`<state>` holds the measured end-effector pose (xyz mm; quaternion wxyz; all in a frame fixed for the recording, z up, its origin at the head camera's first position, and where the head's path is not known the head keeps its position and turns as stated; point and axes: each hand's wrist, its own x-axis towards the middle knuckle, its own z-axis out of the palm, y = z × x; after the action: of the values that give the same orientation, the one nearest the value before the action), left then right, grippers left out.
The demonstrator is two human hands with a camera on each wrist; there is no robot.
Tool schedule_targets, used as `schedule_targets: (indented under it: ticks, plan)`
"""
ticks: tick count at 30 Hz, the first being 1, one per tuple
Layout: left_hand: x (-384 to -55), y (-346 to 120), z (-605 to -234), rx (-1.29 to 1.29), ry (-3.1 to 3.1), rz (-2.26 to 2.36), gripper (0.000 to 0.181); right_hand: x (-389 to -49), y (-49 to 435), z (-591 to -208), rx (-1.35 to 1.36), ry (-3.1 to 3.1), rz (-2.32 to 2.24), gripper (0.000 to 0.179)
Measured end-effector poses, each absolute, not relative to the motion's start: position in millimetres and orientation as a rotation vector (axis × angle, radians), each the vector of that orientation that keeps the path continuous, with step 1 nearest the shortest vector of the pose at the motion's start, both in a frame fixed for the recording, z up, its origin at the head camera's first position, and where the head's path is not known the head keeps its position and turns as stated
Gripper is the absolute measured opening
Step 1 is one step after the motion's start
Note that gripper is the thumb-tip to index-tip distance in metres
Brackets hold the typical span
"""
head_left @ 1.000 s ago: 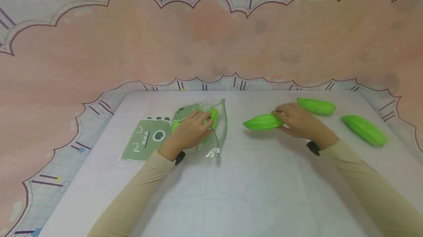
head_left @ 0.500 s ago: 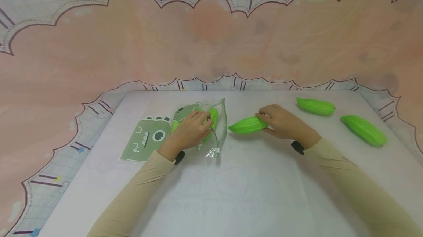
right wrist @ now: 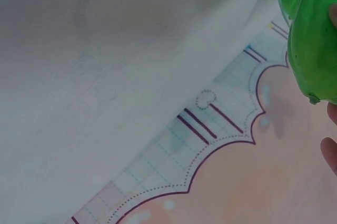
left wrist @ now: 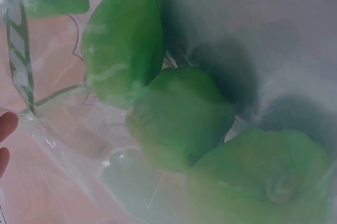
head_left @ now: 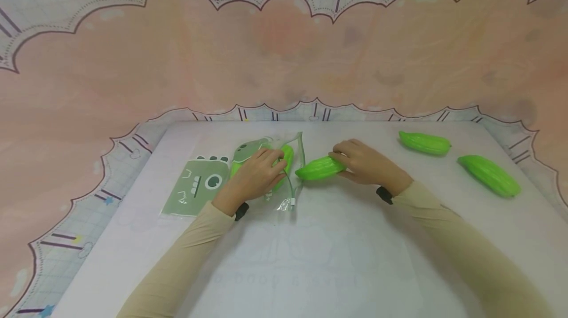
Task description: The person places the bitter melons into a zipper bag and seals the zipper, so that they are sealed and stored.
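In the head view, my left hand [head_left: 257, 175] grips the rim of a clear zip bag [head_left: 298, 187] with a green cartoon print. The bag's mouth stands open to the right, and the left wrist view shows its green zip strip [left wrist: 20, 58] near my fingertips [left wrist: 6, 126]. Inside it lie several green gourds [left wrist: 181, 118], seen through the plastic. My right hand [head_left: 366, 162] holds another bright green ribbed gourd [head_left: 320, 168] by its right end. Its pointed left tip overlaps the bag's mouth.
Two more green gourds [head_left: 425, 143] [head_left: 489, 175] lie on the white table [head_left: 310, 249] at the right. A flat green sheet with a one-eyed monster face [head_left: 197, 187] lies left of my left hand. A patterned cloth wall [head_left: 284, 61] rises behind the table.
My right hand has moved left with the gourd, bringing its tip from apart from the bag to the bag's mouth. The left hand and bag have stayed in place.
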<state>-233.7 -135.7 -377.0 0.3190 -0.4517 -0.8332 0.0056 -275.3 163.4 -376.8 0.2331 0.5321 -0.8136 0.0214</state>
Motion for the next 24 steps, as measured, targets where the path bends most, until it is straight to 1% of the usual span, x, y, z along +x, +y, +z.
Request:
schedule_targets:
  ticks: [12, 24]
  plan:
    - [-234, -136, -377, -1.196, -2.182, 0.003, 0.018, -282, 152, -376, 1.425, -2.336, 0.048, 0.041]
    - [-232, -136, -375, -1.199, -2.197, 0.009, 0.017, -293, 151, -376, 1.412, -2.329, 0.038, 0.04]
